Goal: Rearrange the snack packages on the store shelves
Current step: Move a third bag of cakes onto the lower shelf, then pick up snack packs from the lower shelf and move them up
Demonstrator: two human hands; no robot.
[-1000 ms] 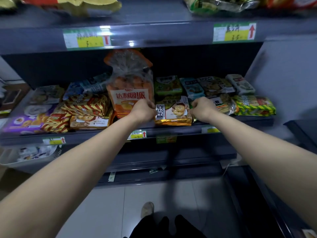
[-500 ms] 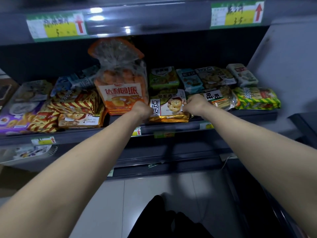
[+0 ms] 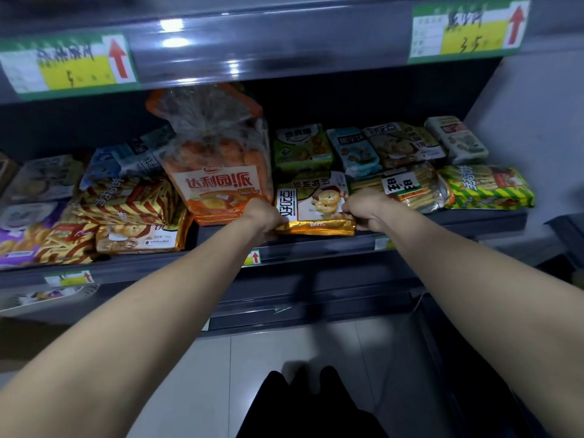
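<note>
A gold-and-white cookie package point(image 3: 313, 205) lies at the front of the middle shelf point(image 3: 458, 221). My left hand point(image 3: 264, 216) grips its left end and my right hand point(image 3: 366, 208) grips its right end. Just left of it stands a tall orange bag of small cakes point(image 3: 218, 172), upright and nearly reaching the shelf above. Behind the gold package lies a green package point(image 3: 301, 147).
Striped red-and-gold packs point(image 3: 126, 203) and a purple pack point(image 3: 19, 235) fill the shelf's left side. A rice cracker pack point(image 3: 407, 188), a green-yellow striped pack point(image 3: 486, 186) and pale cookie packs point(image 3: 401, 142) lie to the right. The upper shelf edge point(image 3: 284, 42) hangs close overhead.
Both hands have stayed on the ends of the gold package and lowered slightly toward the shelf's front edge. The camera has tilted down and moved closer.
</note>
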